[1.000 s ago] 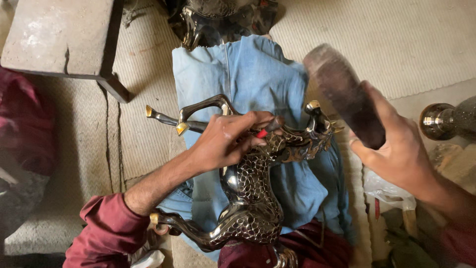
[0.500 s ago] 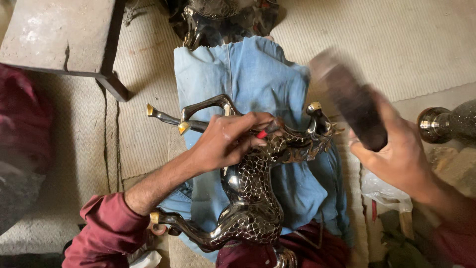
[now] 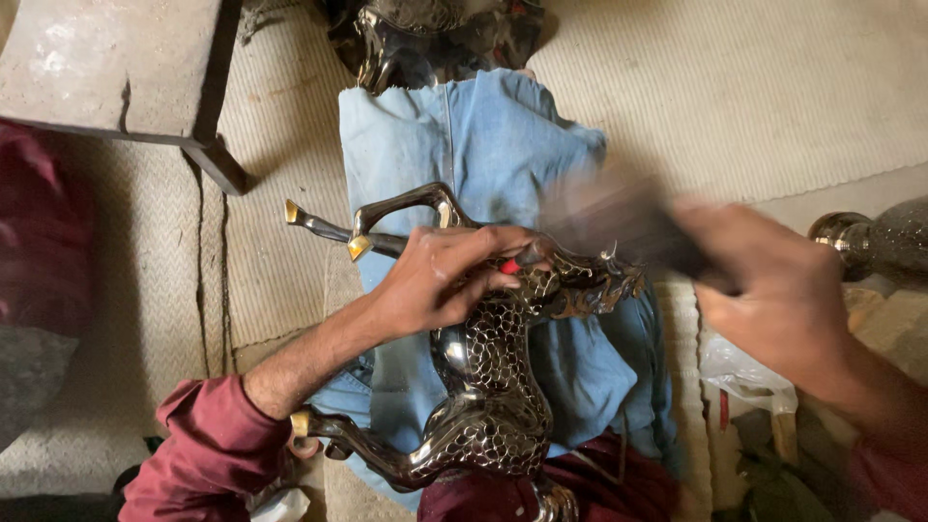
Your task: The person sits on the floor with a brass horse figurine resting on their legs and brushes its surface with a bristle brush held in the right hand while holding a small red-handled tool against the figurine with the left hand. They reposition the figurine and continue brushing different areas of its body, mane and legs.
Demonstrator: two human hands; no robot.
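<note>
Stone slab (image 3: 97,68) well left of and above metal horse figurine (image 3: 488,387), on woven mat (image 3: 773,87). Horse figurine dark, scale-patterned, gold-tipped hooves, lying across blue cloth (image 3: 464,145) on lap. Left hand (image 3: 440,275) curled over figurine's neck, fingers pinching small red-handled tool (image 3: 510,265) against it. Right hand (image 3: 773,290) just right of figurine's head, closed round dark block (image 3: 619,217), motion-blurred, block right above head. Shiny metal vessel (image 3: 870,242) further right of figurine, near edge.
</note>
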